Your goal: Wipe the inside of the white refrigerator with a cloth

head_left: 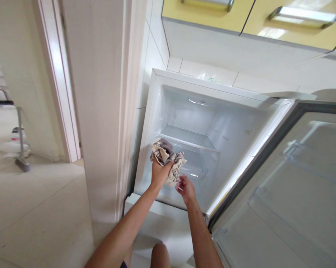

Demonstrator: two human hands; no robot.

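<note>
A bunched cloth (176, 172), cream with a dark grey pattern, is gripped in my left hand (160, 173) in front of the open fridge compartment (237, 130). Just right of the cloth's lower end is my right hand (187, 189), its fingers loosely curled and apart. I cannot tell whether its fingertips touch the cloth. Behind the cloth is a clear glass shelf (189, 137), with a transparent drawer or lower shelf (193, 158) beneath it.
The fridge door (304, 178) stands swung out on the right, with clear door racks. Yellow cabinets (207, 15) with metal handles hang above. A door frame (106, 111) rises close on the left. Beyond it, a bag-like white item (14, 146) lies on the floor.
</note>
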